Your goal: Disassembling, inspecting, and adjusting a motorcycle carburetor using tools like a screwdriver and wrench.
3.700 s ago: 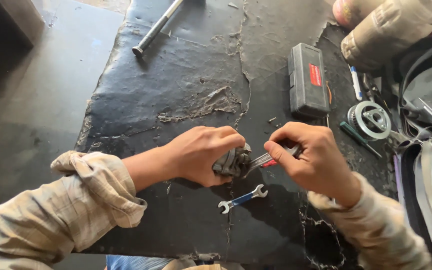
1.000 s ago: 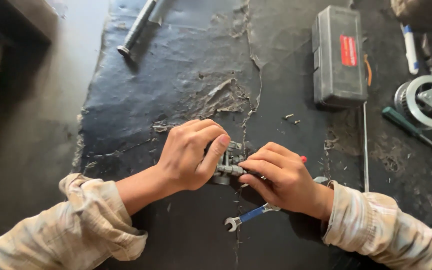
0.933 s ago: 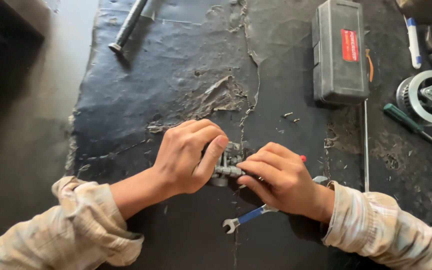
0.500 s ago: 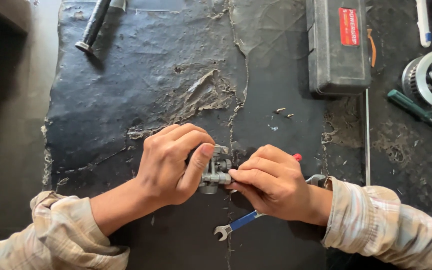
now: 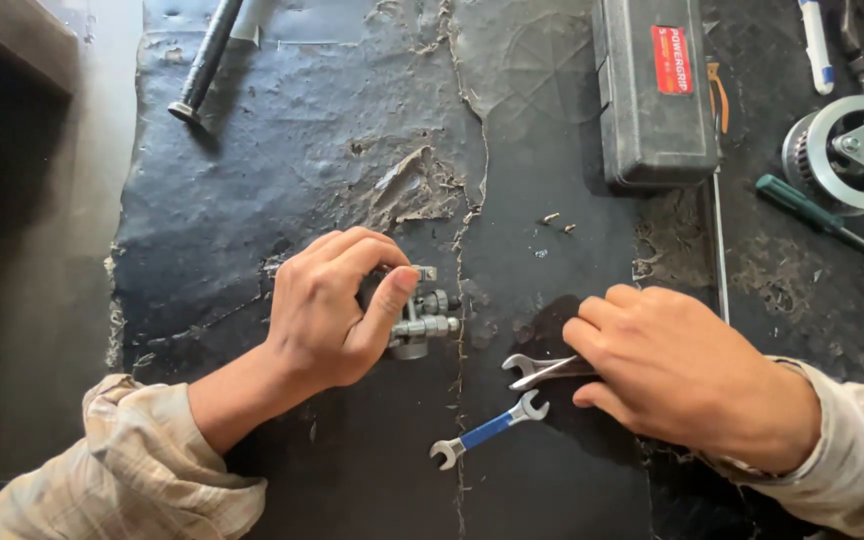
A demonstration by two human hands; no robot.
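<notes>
Two spanners (image 5: 488, 431) (image 5: 540, 369), one grey case (image 5: 652, 90), one screwdriver (image 5: 818, 214), one pulley (image 5: 857, 152).

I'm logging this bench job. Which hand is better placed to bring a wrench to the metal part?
Probably the right hand: it grips a plain wrench and lies near the blue-handled wrench. The left hand holds the metal part.

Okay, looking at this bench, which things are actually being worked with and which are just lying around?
In use:
left hand gripping the small metal part
right hand on the silver wrench

Lying about:
blue wrench
grey tool case
green screwdriver
pulley
black rod
loose screws
</notes>
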